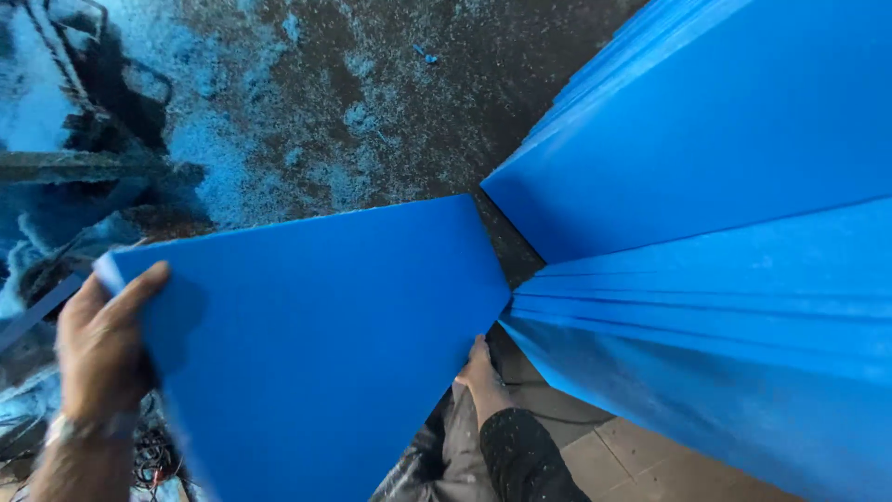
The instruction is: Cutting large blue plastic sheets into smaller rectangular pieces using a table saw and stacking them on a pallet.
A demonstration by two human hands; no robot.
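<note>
Blue foam sheet (316, 344), gripped at opposite edges by left hand (98, 349) and right hand (478, 372), carried clear of the stacked sheets (706, 307).

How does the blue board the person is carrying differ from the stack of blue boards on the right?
The carried board is a single sheet; the stack is many sheets, their edges showing as parallel lines. The carried board is held off the floor, the left hand gripping its left edge and the right hand under its right edge; no hand touches the stack. The carried board fills the lower left; the stack fills the right. Both are the same bright blue and flat-faced.
</note>
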